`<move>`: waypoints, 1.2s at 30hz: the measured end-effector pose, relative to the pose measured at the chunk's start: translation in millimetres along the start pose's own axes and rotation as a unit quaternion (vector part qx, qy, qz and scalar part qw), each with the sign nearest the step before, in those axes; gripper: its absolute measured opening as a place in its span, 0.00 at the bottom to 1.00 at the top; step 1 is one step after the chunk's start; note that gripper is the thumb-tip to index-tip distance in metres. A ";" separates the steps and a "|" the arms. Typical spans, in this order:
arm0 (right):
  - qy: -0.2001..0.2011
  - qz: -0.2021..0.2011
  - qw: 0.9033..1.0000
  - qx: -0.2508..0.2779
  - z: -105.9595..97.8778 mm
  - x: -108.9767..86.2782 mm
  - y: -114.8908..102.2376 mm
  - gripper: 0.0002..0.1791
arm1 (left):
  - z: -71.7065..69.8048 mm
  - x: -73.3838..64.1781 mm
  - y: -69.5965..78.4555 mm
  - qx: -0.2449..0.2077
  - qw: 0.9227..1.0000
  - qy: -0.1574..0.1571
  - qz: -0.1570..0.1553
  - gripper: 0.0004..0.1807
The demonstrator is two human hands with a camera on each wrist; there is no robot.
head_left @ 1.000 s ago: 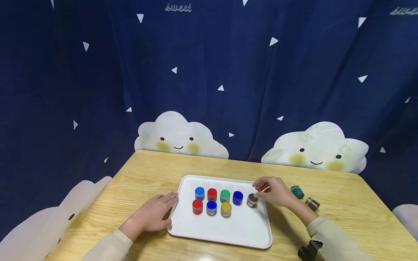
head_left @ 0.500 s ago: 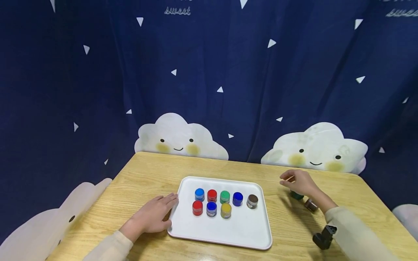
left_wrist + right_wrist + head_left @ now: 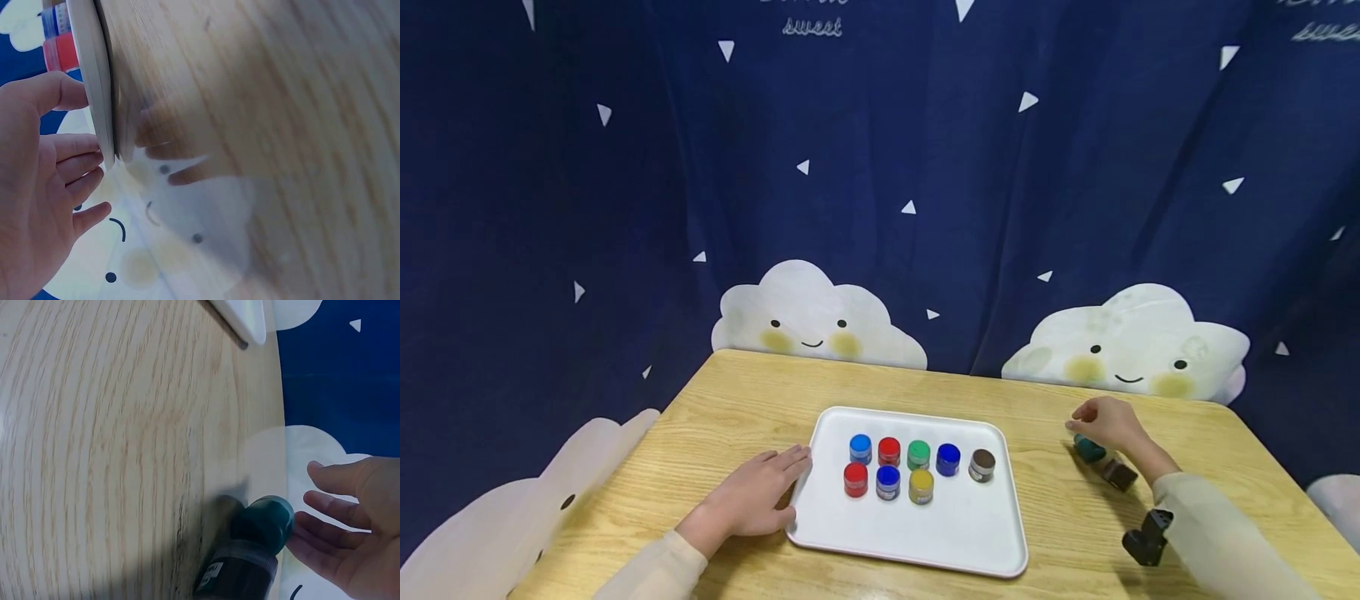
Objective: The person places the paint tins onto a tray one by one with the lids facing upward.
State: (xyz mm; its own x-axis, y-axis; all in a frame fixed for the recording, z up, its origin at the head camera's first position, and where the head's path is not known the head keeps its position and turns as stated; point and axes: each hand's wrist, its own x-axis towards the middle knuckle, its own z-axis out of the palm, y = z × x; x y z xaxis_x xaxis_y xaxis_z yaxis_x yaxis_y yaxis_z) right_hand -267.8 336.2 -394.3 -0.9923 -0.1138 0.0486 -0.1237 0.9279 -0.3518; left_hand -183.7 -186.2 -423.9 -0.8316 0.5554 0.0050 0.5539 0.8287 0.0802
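Observation:
My left hand (image 3: 754, 493) lies at the left edge of a white tray (image 3: 947, 533), fingers extended and touching its rim, as the left wrist view also shows. On the tray stand small paint jars in two rows. The back row has light blue (image 3: 861, 449), red, green, dark blue and a brown jar (image 3: 982, 465); red, blue and a yellow jar (image 3: 921, 486) form the front row. My right hand (image 3: 1111, 423), fingers loosely bent and holding nothing, hovers by a teal jar (image 3: 265, 522) lying on its side. In the right wrist view its fingertips are right at that jar.
Against the teal jar lies a dark brown jar (image 3: 240, 572), on the wooden table (image 3: 760, 383) right of the tray. A black wrist device (image 3: 1147, 537) hangs at my right sleeve. Behind the table hangs a dark blue curtain (image 3: 850, 208) with clouds.
My right hand has left the brown jar on the tray and moved right to the teal jar lying on the table. The left hand stays at the tray's edge.

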 end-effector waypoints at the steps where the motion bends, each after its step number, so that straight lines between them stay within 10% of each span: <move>1: -0.002 0.003 1.000 0.000 -0.1 0.3 1.2 0.15 | -0.1 0.0 0.0 0.002 1.000 0.001 0.001 0.36; 36: -0.053 0.063 0.997 -0.010 4.9 -3.2 15.9 0.19 | 1.0 0.0 -1.5 0.009 1.000 0.000 0.003 0.35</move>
State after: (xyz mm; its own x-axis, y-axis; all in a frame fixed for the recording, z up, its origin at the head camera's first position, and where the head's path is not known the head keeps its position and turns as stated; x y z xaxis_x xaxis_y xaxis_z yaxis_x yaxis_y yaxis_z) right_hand -266.6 349.6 -404.6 -0.9949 -0.0315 -0.0953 0.0017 0.9441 -0.3295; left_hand -184.5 -187.4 -425.1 -0.8279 0.5609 0.0046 0.5601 0.8261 0.0617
